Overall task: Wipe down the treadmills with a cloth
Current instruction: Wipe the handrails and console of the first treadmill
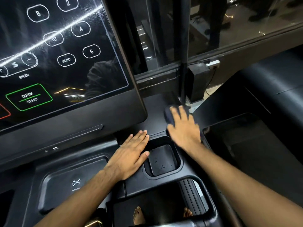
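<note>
Head view: right hand (184,128), fingers flat, presses dark cloth (168,116) onto console deck (155,112) beside display (65,54). Left hand (131,154) flat, holds nothing. Cup tray (162,159) shows droplets, so prob. not yet wiped; judged partway through.

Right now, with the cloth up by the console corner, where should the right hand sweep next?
Probably back into the cup recess: droplets dot its floor, and the right hand pressing the dark cloth sits just beyond it.

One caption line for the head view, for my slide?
Right hand presses dark cloth on black treadmill console; left hand rests flat.
</note>
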